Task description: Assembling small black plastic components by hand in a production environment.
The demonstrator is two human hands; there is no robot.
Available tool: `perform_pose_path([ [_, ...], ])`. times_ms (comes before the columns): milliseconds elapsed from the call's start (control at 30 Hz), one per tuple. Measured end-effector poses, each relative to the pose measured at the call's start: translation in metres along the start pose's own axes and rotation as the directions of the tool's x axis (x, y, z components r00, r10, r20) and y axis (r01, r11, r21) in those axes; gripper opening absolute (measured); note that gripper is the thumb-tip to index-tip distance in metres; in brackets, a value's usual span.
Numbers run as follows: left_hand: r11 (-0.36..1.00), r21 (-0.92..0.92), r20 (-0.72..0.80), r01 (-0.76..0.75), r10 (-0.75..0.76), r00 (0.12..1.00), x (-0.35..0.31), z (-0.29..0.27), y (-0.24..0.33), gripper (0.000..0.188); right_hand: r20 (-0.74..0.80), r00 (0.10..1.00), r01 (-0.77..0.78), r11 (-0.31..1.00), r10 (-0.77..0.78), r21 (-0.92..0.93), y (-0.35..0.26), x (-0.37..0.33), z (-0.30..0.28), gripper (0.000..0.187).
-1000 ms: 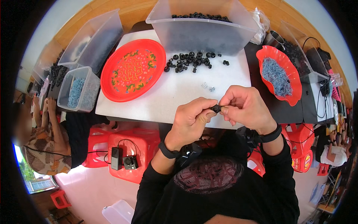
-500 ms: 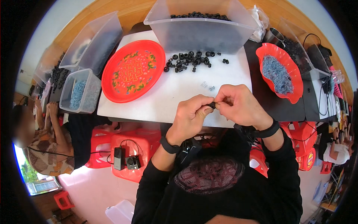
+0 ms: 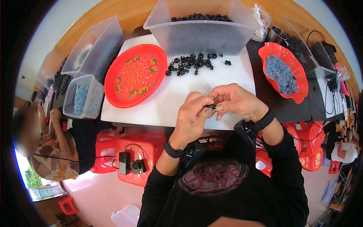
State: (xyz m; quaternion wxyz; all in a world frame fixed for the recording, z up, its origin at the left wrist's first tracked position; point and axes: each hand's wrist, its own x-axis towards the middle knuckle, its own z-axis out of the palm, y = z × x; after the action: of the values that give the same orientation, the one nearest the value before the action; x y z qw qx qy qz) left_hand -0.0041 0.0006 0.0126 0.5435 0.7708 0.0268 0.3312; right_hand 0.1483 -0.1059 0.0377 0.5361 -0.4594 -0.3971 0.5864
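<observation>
From where I stand, both bare hands meet over the near edge of a matte white mat (image 3: 166, 94). The left hand (image 3: 192, 115) is closed to a pinch, thumb and fingertips gripping a small, dark black part (image 3: 212, 107) held just above the mat. The right hand (image 3: 240, 101) brings its half-curled fingers and thumb to the part's other end; I can't tell whether they grip it. Beyond lie loose black pieces (image 3: 189, 63), rounded and stubby, before a cloudy plastic bin (image 3: 200, 38). To the left sits a glossy, round red tray (image 3: 117, 90) with a floral pattern; to the right, a scalloped red dish (image 3: 301, 89) heaped with grainy blue-grey bits (image 3: 280, 73).
</observation>
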Motion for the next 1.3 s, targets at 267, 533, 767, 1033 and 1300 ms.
perform_pose_path([
  [267, 0.989, 0.118, -0.059, -0.085, 0.093, 0.994, -0.001, 0.003, -0.014, 0.024, -0.023, 0.999, 0.039, 0.995, -0.037, 0.089, 0.002, -0.003, 0.007, 0.030],
  [533, 0.931, -0.359, -0.097, 0.064, -0.105, 0.990, 0.006, 0.027, -0.001, 0.016, -0.099, 0.992, 0.072, 0.992, -0.083, -0.108, 0.016, -0.003, 0.012, 0.021],
  [767, 0.998, 0.063, -0.077, 0.001, 0.004, 0.997, 0.008, 0.034, -0.005, 0.017, -0.210, 0.974, 0.035, 0.978, -0.080, -0.207, 0.020, -0.004, 0.017, 0.018],
  [1033, 0.996, 0.065, -0.056, 0.060, -0.056, 0.997, 0.009, 0.031, -0.007, 0.017, -0.272, 0.960, -0.003, 0.967, -0.068, -0.253, 0.020, -0.001, 0.021, 0.016],
  [1300, 0.963, -0.250, -0.229, 0.103, -0.162, 0.960, -0.005, 0.028, -0.017, 0.020, -0.221, 0.856, -0.023, 0.393, -0.467, -0.919, -0.045, -0.029, 0.014, 0.019],
])
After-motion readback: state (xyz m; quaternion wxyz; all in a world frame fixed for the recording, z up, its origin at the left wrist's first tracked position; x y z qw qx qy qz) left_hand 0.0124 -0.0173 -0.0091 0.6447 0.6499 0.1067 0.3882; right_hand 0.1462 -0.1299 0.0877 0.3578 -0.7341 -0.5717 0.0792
